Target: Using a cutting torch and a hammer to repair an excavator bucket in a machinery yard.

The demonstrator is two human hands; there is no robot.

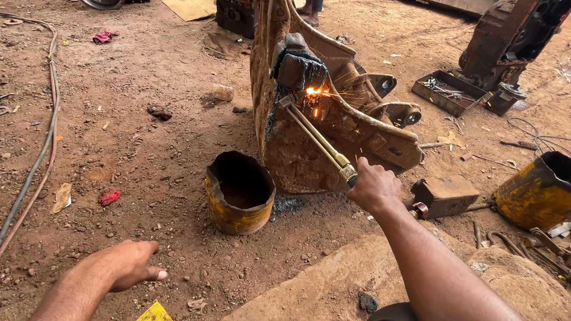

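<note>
My right hand (375, 185) grips the handle end of a long brass cutting torch (318, 140). The torch tip meets a rusty excavator bucket (341, 127) standing upright on the dirt, where an orange flame and sparks (314, 92) show beside a charred black patch. My left hand (127, 263) hovers low over the ground at the lower left, fingers loosely curled, holding nothing. A dented yellow metal can (239, 192) stands open just left of the bucket's base.
Hoses (30, 176) run along the left. A second yellow can (548, 190), a metal block (445, 195) and scrap tools lie right. A tool tray (448, 91) and heavy rusty parts stand behind. A person's legs (312, 1) are at the top.
</note>
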